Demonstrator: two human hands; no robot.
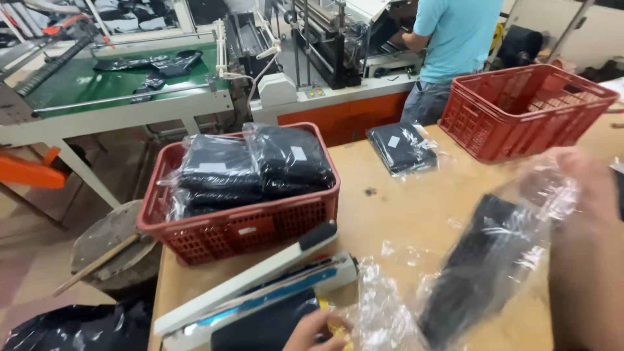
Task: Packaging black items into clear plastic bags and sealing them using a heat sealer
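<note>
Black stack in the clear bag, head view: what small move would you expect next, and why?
Probably lowering the bagged black stack toward the heat sealer. The right hand, blurred, holds the bag's open top end up in the air, the sealer's arm stands raised, and the left hand rests by the sealer. The sealed packs in the red crate suggest this.

right hand (pixel 588 214) grips bagged black stack (pixel 484 266) — left hand (pixel 315 331) by sealer (pixel 253 286)

Packing workshop, bag-making machine (pixel 123 78) with green bed, red crates (pixel 240 227) of bagged black goods, heat sealer (pixel 260 286) on wooden table (pixel 390 201)
</note>
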